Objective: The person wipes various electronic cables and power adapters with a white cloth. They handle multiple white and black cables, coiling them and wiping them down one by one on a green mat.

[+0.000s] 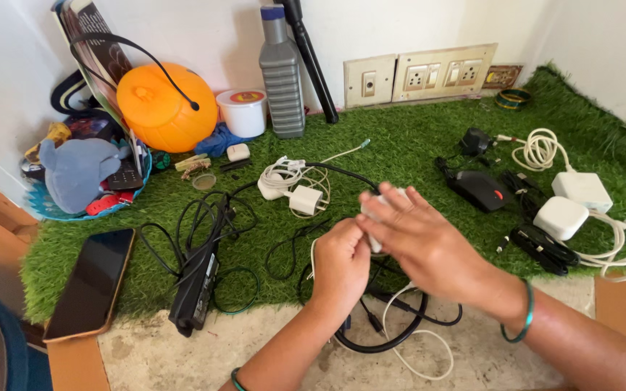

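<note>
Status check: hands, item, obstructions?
Left hand and right hand both closed on white charger. White cable trails below. Black cables tangled underneath.

Left hand [340, 262] against right hand [418, 235]

left hand [340, 262]: showing bare, sleeveless forearm
left wrist: wearing thin teal bangle [235, 376]
right hand [423, 235]: showing bare forearm
right wrist: wearing thin teal bangle [524, 317]
</note>
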